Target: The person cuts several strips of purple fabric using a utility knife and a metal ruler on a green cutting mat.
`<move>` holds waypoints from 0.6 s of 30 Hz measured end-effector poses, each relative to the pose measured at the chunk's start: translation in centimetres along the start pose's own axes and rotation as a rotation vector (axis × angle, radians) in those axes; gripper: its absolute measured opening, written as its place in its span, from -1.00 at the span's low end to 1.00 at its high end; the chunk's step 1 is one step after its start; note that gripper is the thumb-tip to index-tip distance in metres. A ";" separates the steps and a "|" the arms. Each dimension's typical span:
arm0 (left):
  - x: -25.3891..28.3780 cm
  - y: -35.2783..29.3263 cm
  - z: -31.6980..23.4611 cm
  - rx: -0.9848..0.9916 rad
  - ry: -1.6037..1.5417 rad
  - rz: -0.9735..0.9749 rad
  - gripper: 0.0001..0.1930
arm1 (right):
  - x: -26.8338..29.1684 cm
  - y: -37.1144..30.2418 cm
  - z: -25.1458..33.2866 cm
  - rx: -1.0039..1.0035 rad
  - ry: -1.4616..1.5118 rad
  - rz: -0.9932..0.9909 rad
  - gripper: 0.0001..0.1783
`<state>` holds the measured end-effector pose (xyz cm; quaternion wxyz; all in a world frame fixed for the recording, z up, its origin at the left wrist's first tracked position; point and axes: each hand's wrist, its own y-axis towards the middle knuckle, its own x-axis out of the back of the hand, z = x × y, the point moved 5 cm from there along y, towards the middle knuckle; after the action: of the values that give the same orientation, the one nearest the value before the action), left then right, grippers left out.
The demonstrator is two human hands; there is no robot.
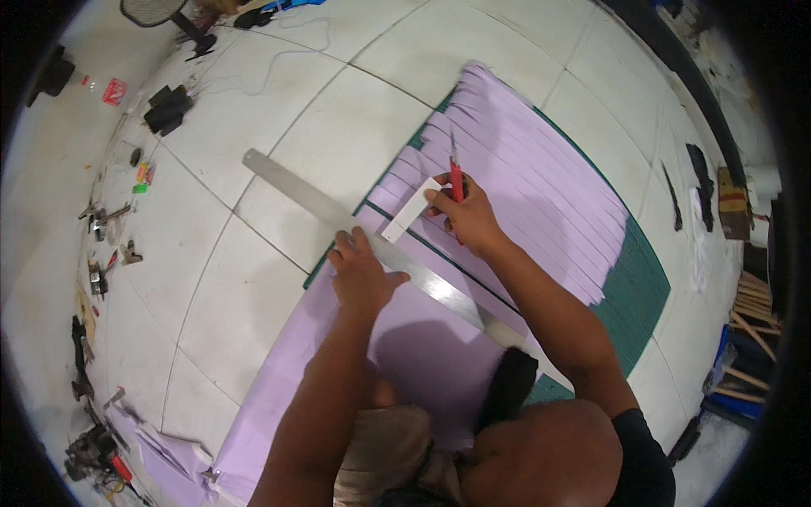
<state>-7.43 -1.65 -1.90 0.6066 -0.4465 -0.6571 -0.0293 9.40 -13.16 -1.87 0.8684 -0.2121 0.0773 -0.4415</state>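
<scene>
My left hand (363, 275) lies on a long steel ruler (296, 188), fingers and thumb spread, pressing it against a lilac sheet (274, 389). The ruler runs diagonally across the sheet and sticks out past its left edge over the floor. In my right hand (469, 218) is a red-handled cutter knife (457, 179), its blade pointing away from me. The same hand pinches a small white rectangular strip (410, 213), whose near end is by the ruler's far edge. Beyond it, many narrow lilac strips (541, 177) lie side by side on a green cutting mat (638, 296).
White floor tiles (279, 76) surround the mat. A black-covered foot (509, 380) is at the ruler's near end, beside my bent knee (549, 448). Metal tools (100, 224) line the left wall; wooden sticks (752, 296) lie far right. A fan (156, 10) stands top left.
</scene>
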 end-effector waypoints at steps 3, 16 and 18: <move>-2.0 1.4 0.3 -0.019 0.101 0.040 0.27 | 6.0 -4.5 -0.6 -0.041 0.045 -0.111 -0.51; -0.2 0.9 -0.6 -0.170 0.146 -0.073 0.12 | 28.2 -25.3 -13.0 -0.170 -0.191 -0.386 -0.56; -0.9 1.9 0.6 -0.173 0.163 -0.085 0.13 | 28.4 -25.2 -14.6 -0.109 -0.198 -0.393 -0.55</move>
<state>-6.86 -0.68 -3.76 0.6153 -0.4649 -0.6192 -0.1479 3.19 -53.31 -2.47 0.7563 -0.3122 -0.0273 -0.5744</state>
